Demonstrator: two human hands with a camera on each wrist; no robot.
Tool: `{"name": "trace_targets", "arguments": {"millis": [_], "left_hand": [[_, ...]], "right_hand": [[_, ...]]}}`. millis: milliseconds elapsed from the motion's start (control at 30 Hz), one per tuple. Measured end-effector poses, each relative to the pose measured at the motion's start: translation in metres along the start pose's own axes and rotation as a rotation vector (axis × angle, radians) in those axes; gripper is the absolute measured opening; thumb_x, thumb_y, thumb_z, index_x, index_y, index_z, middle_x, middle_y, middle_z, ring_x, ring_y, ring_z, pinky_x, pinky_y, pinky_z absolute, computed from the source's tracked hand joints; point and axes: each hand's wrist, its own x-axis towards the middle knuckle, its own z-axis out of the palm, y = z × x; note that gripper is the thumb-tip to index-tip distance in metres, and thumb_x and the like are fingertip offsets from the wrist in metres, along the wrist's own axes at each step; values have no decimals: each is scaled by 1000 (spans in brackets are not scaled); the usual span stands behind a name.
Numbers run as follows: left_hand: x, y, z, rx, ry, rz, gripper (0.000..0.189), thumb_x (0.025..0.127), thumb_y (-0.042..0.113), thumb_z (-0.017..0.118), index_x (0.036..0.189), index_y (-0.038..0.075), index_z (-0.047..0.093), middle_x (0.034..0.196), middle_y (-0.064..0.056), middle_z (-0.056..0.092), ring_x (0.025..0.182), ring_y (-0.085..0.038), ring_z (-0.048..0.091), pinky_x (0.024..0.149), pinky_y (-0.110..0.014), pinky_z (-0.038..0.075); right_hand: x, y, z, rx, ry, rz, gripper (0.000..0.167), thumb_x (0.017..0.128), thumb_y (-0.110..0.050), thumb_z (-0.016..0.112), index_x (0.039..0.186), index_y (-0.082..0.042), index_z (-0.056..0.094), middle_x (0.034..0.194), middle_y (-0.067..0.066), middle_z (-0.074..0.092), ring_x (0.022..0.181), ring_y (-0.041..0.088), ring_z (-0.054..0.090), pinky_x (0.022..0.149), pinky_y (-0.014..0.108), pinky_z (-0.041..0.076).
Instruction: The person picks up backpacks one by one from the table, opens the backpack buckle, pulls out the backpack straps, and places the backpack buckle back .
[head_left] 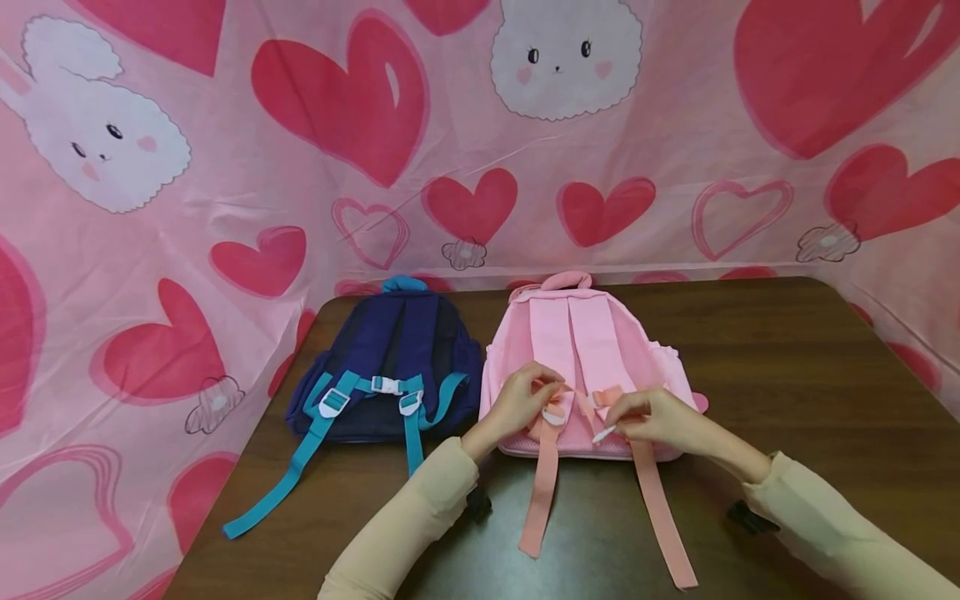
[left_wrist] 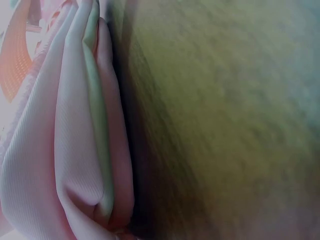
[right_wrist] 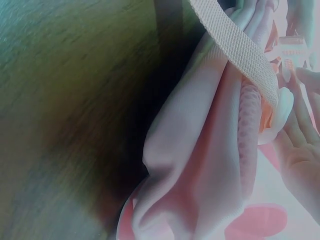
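A pink backpack (head_left: 510, 358) lies with its shoulder straps facing up. Over its lower part my left hand (head_left: 521, 400) pinches a peach strap (head_left: 583, 404) between thumb and fingers. My right hand (head_left: 651, 415), to the right, holds a white plastic buckle (head_left: 603, 434). In the right wrist view the buckle (right_wrist: 292, 50) shows by the right hand's (right_wrist: 302, 150) fingertips, and a white strap adjuster (right_wrist: 285, 107) sits just below. Another adjuster (head_left: 553, 415) is beside the left hand. The left wrist view shows the bag's side (left_wrist: 80, 125) but no hand.
A navy backpack (head_left: 375, 421) with blue straps lies left of the pink one; its white chest buckle (head_left: 386, 385) is fastened. Two loose peach strap ends (head_left: 542, 508) hang toward the front of the brown table (head_left: 787, 367). A heart-printed cloth (head_left: 480, 133) hangs behind.
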Motion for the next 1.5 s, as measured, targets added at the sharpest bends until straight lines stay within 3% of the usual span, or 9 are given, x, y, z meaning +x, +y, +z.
{"name": "trace_targets", "arguments": {"millis": [233,433,533,700,933,1133,1333,1400,1500], "left_hand": [[-2,-1,0,6,5,54,12,84,7,60,93,2,65,91,-7,59,85,-15,56,76,-20,45],[-4,0,-2,17,17,46,14,83,5,60,96,2,64,91,-8,57,86,-17,54,78,-23,44],[-6,1,-4,20,22,52,15,82,4,60,97,2,63,91,-8,57,86,-18,54,79,-26,44],[-12,3,-9,29,16,97,15,81,4,61,96,1,62,93,-9,57,85,-19,53,77,-30,44],[-23,8,-18,121,-22,169,17,81,8,62,96,1,61,95,-8,55,84,-22,51,70,-27,42],[-33,10,-25,248,-55,164,21,82,16,62,100,5,60,101,-4,53,95,-18,49,83,-29,41],[-43,10,-30,402,-57,179,30,80,23,65,104,6,59,108,-6,52,104,-19,45,93,-36,34],[-47,9,-31,435,-52,187,33,79,25,66,105,6,58,110,-7,51,106,-20,44,93,-38,33],[-53,7,-32,455,-56,169,40,78,27,67,110,7,55,116,-9,48,111,-21,41,94,-41,32]], "right_hand": [[-1,-1,0,-43,-8,-24,8,76,-3,66,81,-9,68,80,-1,64,78,6,53,68,20,45],[-3,-5,-3,-60,-22,-21,8,75,-5,68,83,-7,68,82,2,65,79,7,54,72,20,45],[-5,-9,-5,-61,-22,-2,10,75,-8,69,85,-6,68,84,3,66,81,8,55,76,18,44],[-10,-16,-11,-58,22,39,13,76,-11,69,87,-5,67,84,2,66,81,9,57,73,19,46],[-15,-16,-21,-158,117,-19,14,73,-9,71,86,-7,67,82,0,66,80,8,58,73,18,45],[-19,-14,-22,-331,221,-54,25,69,-11,75,91,-8,65,86,1,65,82,11,57,75,13,42],[-22,-12,-22,-409,229,-62,38,66,-14,77,100,-7,62,96,2,63,87,15,56,79,7,37],[-22,-11,-21,-431,218,-35,42,66,-17,77,102,-6,61,100,4,62,90,18,56,80,13,41],[-23,-9,-20,-451,192,11,47,67,-22,77,106,-4,59,105,9,59,96,26,55,82,34,46]]}}
